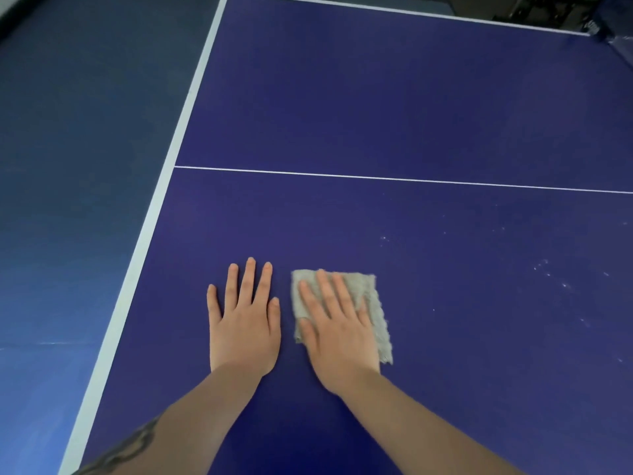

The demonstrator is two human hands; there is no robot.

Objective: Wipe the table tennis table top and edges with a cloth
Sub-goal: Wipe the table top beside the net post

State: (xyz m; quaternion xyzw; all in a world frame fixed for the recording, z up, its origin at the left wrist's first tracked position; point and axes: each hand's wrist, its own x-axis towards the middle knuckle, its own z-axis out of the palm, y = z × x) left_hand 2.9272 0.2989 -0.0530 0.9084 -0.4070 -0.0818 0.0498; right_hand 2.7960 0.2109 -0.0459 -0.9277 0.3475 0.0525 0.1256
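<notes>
The dark blue table tennis table (394,108) fills most of the view, with a white border line along its left edge and a thin white centre line across it. A folded grey cloth (371,296) lies flat on the near part of the top. My right hand (337,323) presses on the cloth with straight, spread fingers. My left hand (245,317) rests flat on the bare table just left of the cloth, fingers straight. Small white specks (548,272) dot the surface to the right of the cloth.
The blue floor (75,166) lies beyond the table's left edge. At the far right corner the net post and dark equipment (603,29) stand at the table's edge.
</notes>
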